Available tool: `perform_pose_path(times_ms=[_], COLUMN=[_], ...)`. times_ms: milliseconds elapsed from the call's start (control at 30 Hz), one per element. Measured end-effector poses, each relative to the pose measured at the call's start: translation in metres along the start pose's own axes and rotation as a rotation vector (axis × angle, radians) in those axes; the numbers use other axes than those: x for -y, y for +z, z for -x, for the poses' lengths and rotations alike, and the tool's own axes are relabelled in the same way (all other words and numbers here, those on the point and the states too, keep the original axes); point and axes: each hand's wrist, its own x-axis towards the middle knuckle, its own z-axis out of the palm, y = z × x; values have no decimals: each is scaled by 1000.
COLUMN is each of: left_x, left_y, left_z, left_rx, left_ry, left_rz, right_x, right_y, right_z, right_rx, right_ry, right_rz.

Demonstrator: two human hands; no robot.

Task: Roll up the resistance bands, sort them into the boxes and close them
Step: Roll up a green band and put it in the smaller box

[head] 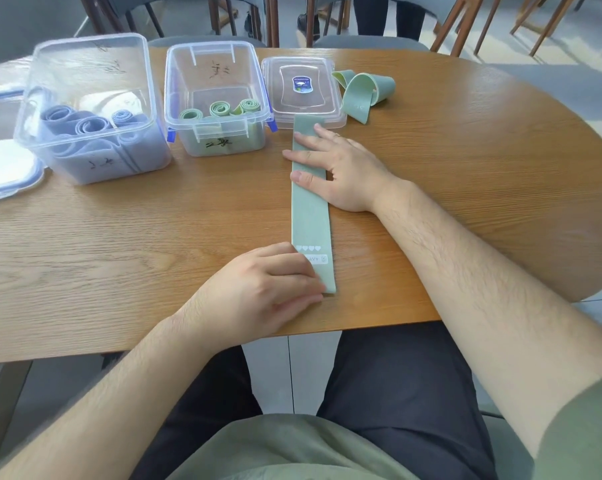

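Observation:
A green resistance band [311, 216] lies flat and straight on the wooden table [119, 244], running away from me. My right hand [337, 168] presses flat on its far half with straight fingers. My left hand [268, 289] rests on its near end, fingers lying over the edge by the printed label. A clear box [218, 98] holds several rolled green bands. A larger clear box [91, 109] at the left holds rolled blue bands. More loose green bands [361, 90] lie curled at the back.
A clear lid [303, 91] lies flat beside the green box, the band's far end touching it. Another lid with blue clips [5, 168] sits at the far left edge. Chairs stand behind the table. The table's right side curves away.

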Motion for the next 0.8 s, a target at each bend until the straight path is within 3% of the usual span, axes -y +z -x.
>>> perform_pose_path(times_ms=[300,467,800], left_x=[-1,0,-1], left_y=[1,0,-1], left_z=[0,-1,-1], left_rx=[-4,12,-2], left_ry=[-19,-58,-59], left_rz=[14,53,55], right_x=[-1,4,44], right_y=[1,2,16], right_z=[-1,13,94], right_rx=[-2,-200,-288], right_ry=[-34,-108,-177], right_rz=[27,20,-186])
